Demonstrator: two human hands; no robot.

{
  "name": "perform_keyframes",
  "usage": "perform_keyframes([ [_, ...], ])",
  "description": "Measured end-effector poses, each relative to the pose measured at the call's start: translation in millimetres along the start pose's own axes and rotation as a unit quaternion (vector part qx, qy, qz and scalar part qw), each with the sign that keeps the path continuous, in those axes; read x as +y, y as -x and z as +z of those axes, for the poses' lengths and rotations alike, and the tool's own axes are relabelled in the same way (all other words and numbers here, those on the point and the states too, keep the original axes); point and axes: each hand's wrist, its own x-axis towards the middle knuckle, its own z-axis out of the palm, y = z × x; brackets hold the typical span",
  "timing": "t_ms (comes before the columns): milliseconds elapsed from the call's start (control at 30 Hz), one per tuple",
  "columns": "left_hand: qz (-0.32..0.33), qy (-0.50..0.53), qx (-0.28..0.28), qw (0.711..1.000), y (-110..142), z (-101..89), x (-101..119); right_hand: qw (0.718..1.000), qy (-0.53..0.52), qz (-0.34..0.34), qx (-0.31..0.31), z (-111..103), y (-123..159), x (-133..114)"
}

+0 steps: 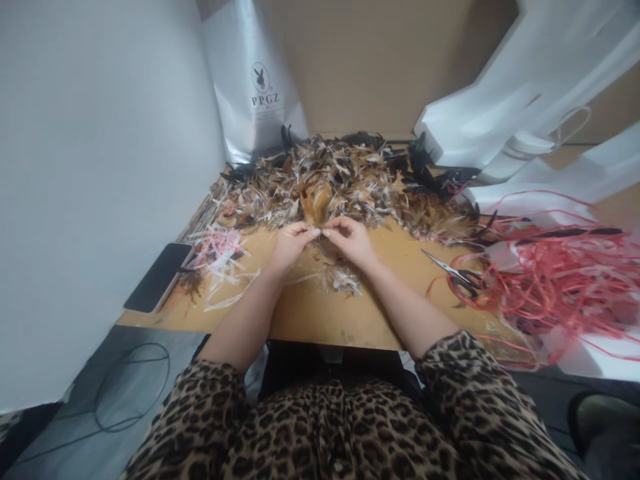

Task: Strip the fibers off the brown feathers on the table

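Note:
Between my two hands stands a small bunch of golden-brown feathers [316, 203], its tips pointing away from me. My left hand [294, 241] pinches the base of the bunch with thumb and forefinger. From the other side my right hand [350, 241] pinches the same base, fingertips almost touching the left ones. Just beyond the hands spreads a large heap of brown, white and black feathers [350, 173]. Below the right hand lie loose whitish feather scraps [345, 279] on the tan tabletop [330, 320].
Scissors [453, 272] with dark handles lie to the right, beside a tangle of red ribbon strands [575, 280]. On the left are pink and white strips [220, 250] and a phone [159, 279] at the table edge. A white printed bag [255, 80] stands behind the heap.

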Motion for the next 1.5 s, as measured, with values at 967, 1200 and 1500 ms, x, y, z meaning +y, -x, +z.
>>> perform_keyframes([
  [967,-0.078,0.108,-0.114,0.985,4.6,3.7,-8.7,0.985,-0.141,0.092,-0.049,-5.2,-1.5,2.7],
  [1200,-0.076,0.075,-0.06,0.992,1.4,5.7,-10.2,0.994,-0.08,0.071,-0.002,-12.3,-7.3,5.6],
  [1500,-0.063,0.048,-0.021,0.997,0.1,1.4,-9.8,0.984,-0.029,0.039,0.173,-75.2,-5.1,-28.2],
])
